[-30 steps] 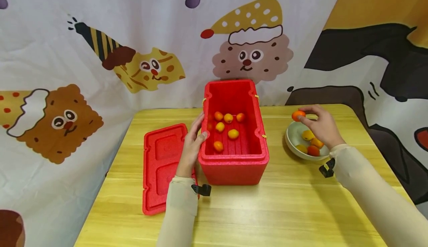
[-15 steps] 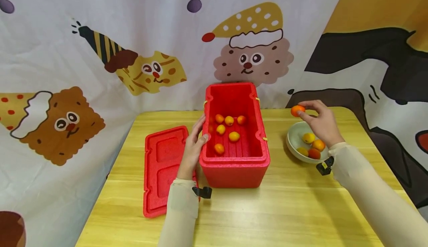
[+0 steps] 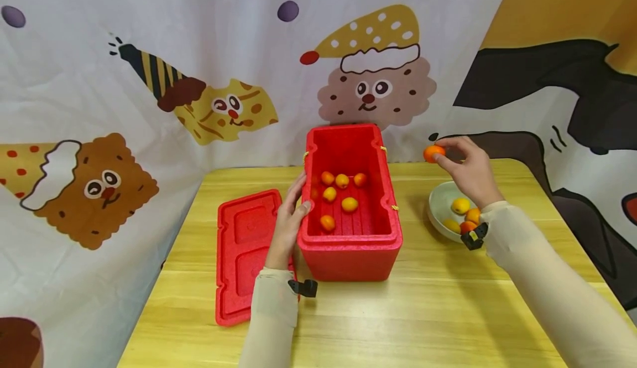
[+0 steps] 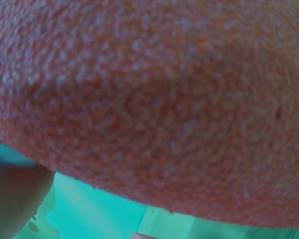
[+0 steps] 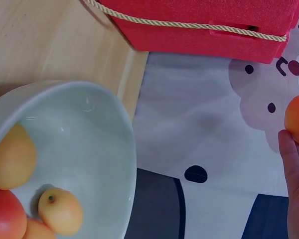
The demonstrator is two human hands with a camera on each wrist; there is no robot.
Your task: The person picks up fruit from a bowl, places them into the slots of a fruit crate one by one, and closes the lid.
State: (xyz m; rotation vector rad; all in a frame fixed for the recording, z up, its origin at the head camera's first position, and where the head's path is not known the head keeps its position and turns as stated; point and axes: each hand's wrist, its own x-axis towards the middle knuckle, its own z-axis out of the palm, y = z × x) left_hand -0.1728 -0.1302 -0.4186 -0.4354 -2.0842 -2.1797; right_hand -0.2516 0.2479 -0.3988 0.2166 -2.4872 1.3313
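My right hand point(image 3: 473, 171) pinches a small orange fruit point(image 3: 433, 154) between thumb and fingertips, raised above the far left side of a pale green bowl point(image 3: 434, 216). In the right wrist view the same smooth fruit point(image 5: 297, 119) shows a reddish blush. Several yellow and orange-red fruits lie in the bowl. My left hand point(image 3: 288, 229) rests against the left wall of an uncovered red foam box point(image 3: 343, 260), fingers along the outside and thumb at the rim. On the box floor lie several similar fruits point(image 3: 349, 205). The box's blurred red surface point(image 4: 154, 109) fills most of the left wrist view.
A red lid point(image 3: 249, 224) lies flat on the wooden table point(image 3: 423, 312) left of the box, partly under my left forearm. Yellow cord point(image 5: 189, 24) runs along the box's side. Behind the table hangs a printed cartoon cloth point(image 3: 234, 36).
My right hand has lifted the orange fruit up from the bowl and a little to the left. The left hand stays at the box, and the view has tilted slightly.
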